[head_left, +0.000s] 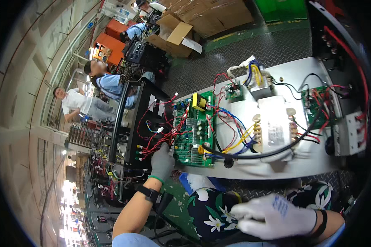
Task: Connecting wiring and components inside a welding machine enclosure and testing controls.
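Observation:
My left hand (pixel 163 163), in a grey glove, reaches to the near left corner of a green circuit board (pixel 196 158). Its fingers close among a bundle of red wires (pixel 152 151) that runs between the board and a black front panel (pixel 132 123); the wires partly cover the fingertips. My right hand (pixel 272 217), gloved in white, hovers over my lap, apart from the unit. The thumb and fingers are pinched together, and something thin shows at their tips, too small to name. Board and panel belong to an open unit with a metal base plate (pixel 243 166).
A large transformer (pixel 274 123) sits on the plate, with a smaller one (pixel 259 84) behind it. A black cable (pixel 259 156) arches across the near side. Below lies a blue tray (pixel 206 183). Cardboard boxes (pixel 212 18) stand beyond. Other people (pixel 111 86) are at the far left.

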The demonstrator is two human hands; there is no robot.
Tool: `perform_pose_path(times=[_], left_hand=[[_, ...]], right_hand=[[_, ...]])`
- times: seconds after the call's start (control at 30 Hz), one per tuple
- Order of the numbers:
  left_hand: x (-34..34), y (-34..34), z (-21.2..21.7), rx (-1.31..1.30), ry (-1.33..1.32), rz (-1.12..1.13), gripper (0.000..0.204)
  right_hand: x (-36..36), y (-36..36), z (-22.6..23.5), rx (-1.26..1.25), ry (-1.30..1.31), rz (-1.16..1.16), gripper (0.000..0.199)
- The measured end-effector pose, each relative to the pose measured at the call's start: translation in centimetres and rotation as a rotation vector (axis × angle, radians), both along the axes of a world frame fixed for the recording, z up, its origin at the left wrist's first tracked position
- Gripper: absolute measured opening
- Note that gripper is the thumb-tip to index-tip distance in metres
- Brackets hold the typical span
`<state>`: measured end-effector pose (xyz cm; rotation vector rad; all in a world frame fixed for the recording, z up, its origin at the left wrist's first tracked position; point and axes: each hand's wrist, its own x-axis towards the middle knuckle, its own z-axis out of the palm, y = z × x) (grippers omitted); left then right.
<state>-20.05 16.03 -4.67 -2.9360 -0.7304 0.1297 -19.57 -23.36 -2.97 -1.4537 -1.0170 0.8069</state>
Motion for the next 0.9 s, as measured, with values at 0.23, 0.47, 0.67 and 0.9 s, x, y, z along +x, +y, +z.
perform_pose_path(times=[0.23, 0.47, 0.67, 0.9], left_hand=[[-1.9, -1.1, 1.4, -0.032, 0.115, -0.017, 0.033], [-17.3, -2.9, 2.7, -0.186, -0.066, -0.218, 0.053], [-12.1, 3.1, -0.3, -0.352, -0.557, 0.038, 0.062], [-7.4, 2.6, 0.8, -0.17, -0.71, 0.109, 0.042]], right_hand=[[-1.4, -1.2, -0.9, -0.288, -0.01, -0.192, 0.044], [-5.4, -17.4, 0.8, 0.252, -0.102, -1.344, 0.048], [-1.7, -17.4, -2.0, -0.01, -0.531, -1.283, 0.062], [1.5, -16.4, -2.1, -0.074, -0.263, -1.422, 0.035]])
